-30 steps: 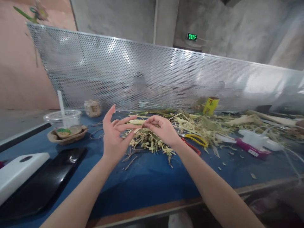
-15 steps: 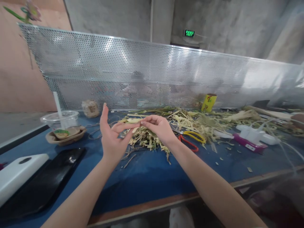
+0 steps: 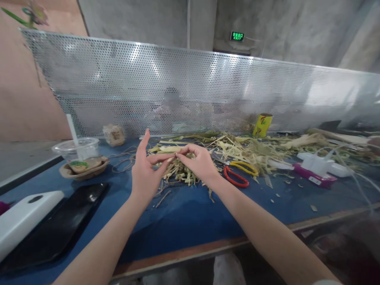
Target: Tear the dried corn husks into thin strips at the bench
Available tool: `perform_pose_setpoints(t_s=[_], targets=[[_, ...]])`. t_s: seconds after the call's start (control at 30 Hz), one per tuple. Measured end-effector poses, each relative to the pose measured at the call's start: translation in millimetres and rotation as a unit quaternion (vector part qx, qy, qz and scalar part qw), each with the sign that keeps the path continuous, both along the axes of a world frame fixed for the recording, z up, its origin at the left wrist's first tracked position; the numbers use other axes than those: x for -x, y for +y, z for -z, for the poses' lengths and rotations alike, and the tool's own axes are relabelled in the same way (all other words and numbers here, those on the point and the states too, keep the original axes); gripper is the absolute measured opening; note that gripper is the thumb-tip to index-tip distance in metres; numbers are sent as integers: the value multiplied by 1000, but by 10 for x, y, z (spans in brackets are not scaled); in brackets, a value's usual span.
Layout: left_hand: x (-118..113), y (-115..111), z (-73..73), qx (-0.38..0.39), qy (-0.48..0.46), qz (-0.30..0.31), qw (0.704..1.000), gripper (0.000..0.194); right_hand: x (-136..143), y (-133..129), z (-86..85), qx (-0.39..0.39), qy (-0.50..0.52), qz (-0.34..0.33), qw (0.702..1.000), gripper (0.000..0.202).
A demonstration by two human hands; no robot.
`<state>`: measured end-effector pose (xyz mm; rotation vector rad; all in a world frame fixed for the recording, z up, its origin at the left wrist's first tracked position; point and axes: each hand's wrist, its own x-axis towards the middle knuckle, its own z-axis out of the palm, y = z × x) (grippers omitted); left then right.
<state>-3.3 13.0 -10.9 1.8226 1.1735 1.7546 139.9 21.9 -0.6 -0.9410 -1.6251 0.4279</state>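
My left hand (image 3: 145, 170) reaches over the table with thumb and index finger brought together and another finger raised upward. At its fingertips my right hand (image 3: 200, 162) pinches with thumb and index finger. The two sets of fingertips meet; what lies between them is too small to make out. Below the hands lies a knotted heap of pale plant strips (image 3: 185, 174), partly covered by the fingers. Scissors (image 3: 237, 174) with one red and one yellow handle rest just right of my right wrist, blades pointing toward the heap.
Dried husk-like leaves (image 3: 249, 150) spread across the back of the blue table (image 3: 190, 217). Left are a lidded plastic cup (image 3: 77, 148), a cardboard tray (image 3: 99, 168), a black phone-like slab (image 3: 59, 225) and a white device (image 3: 28, 215). A purple power strip (image 3: 314, 176) with cables lies right.
My left hand has shifted slightly right in view, its raised finger leaning further right. My right hand stays pinched in nearly the same place. The view has turned a little.
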Motion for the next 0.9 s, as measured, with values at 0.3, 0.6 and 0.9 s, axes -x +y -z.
perform_pose_setpoints(t_s=[0.3,0.6,0.9], targets=[[11,61,-43,89,-56,51,993,89,-18,-101,83,-195,-240,124,943,20],[10,57,-61,167,-105,59,978,87,10,-130,106,-269,-390,153,867,16],[30,150,31,198,-172,111,959,48,50,-197,145,-251,-392,150,872,20]])
